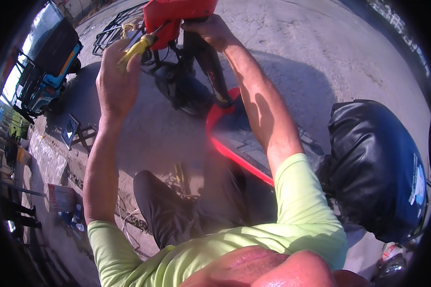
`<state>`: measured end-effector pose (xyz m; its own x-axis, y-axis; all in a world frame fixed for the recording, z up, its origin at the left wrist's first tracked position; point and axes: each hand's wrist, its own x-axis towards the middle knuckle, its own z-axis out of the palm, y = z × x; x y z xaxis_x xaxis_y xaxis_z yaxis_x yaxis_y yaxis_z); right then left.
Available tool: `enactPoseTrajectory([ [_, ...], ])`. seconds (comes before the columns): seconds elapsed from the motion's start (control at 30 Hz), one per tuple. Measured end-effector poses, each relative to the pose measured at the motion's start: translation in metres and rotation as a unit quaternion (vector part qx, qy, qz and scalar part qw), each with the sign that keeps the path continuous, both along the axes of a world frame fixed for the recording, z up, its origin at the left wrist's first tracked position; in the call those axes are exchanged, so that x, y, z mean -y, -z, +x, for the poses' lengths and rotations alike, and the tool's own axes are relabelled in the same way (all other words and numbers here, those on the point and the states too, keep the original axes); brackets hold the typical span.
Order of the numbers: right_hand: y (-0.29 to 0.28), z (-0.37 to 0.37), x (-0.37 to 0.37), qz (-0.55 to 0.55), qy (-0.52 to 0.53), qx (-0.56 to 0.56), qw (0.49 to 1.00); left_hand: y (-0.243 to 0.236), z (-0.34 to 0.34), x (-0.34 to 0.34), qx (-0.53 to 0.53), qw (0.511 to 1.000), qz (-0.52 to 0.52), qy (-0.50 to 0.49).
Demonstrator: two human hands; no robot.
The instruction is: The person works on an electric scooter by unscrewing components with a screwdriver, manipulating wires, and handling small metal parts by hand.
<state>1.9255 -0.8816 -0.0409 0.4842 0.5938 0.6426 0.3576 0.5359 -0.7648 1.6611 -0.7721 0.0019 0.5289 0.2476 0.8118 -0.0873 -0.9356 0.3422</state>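
Observation:
A red front panel (165,16) of a scooter stands at the top centre, above the dark front wheel (177,93). My left hand (117,69) is closed on a yellow-handled screwdriver (140,48), its thin shaft angled toward the red panel. My right hand (208,31) grips the dark edge at the lower right of that panel; what exactly lies under its fingers is hard to make out. The scooter's red-rimmed footboard (230,141) runs beneath my right arm.
A teal and black vehicle (50,71) stands upper left, near a small folding stool (79,134). A bucket (60,196) sits lower left. The scooter's bulky black covered seat (368,167) fills the right side. Pale concrete (297,28) lies beyond.

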Motion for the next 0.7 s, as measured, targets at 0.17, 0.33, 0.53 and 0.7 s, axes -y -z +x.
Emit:
enactPoseTrajectory([
  [0.17,0.003,0.008,0.0,-0.019,0.014,0.023,0.999,-0.029,-0.003,0.011,-0.07,0.816,-0.564,0.108],
  [0.33,0.003,0.005,-0.002,-0.007,-0.007,-0.013,1.0,-0.032,0.0,-0.014,-0.19,0.788,-0.571,0.133],
  [0.53,0.011,0.015,-0.005,0.007,-0.011,-0.025,1.0,0.0,0.01,0.01,-0.165,0.956,0.187,-0.157],
  [0.7,0.006,0.009,-0.006,0.005,-0.003,0.0,1.0,-0.012,0.009,0.005,-0.165,0.974,0.077,-0.134],
])
